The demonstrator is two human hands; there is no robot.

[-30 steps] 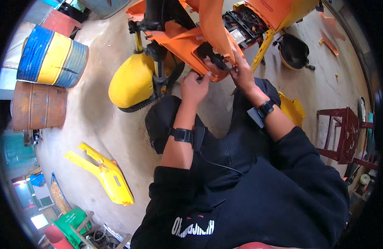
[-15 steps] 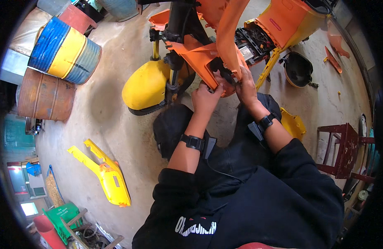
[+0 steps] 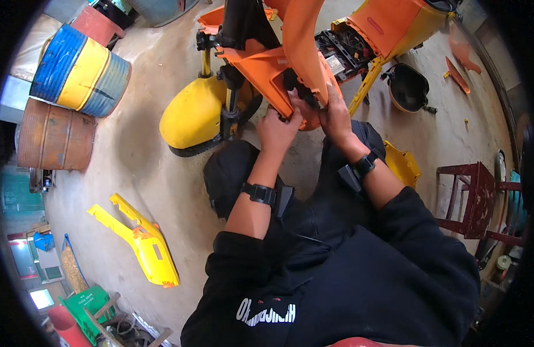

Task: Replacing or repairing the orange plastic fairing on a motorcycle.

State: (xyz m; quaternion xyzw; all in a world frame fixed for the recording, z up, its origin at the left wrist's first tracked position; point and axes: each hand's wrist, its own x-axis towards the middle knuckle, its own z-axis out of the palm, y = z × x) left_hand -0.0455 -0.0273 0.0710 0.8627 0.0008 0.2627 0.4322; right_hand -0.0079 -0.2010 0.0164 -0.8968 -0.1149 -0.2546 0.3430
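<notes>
Crouching over black-trousered knees, both hands up at the scooter's orange panel (image 3: 272, 66), which hangs just above the knees beside the yellow front fender (image 3: 191, 113). Left hand (image 3: 276, 128): fingers curled shut on the panel's lower edge. Right hand (image 3: 335, 115): fingers closed on the same panel near a black part, thumb side hidden. Floor further out: loose yellow panel (image 3: 140, 242) to the left, black helmet (image 3: 408, 87) to the right, striped drum (image 3: 79, 72) far left.
</notes>
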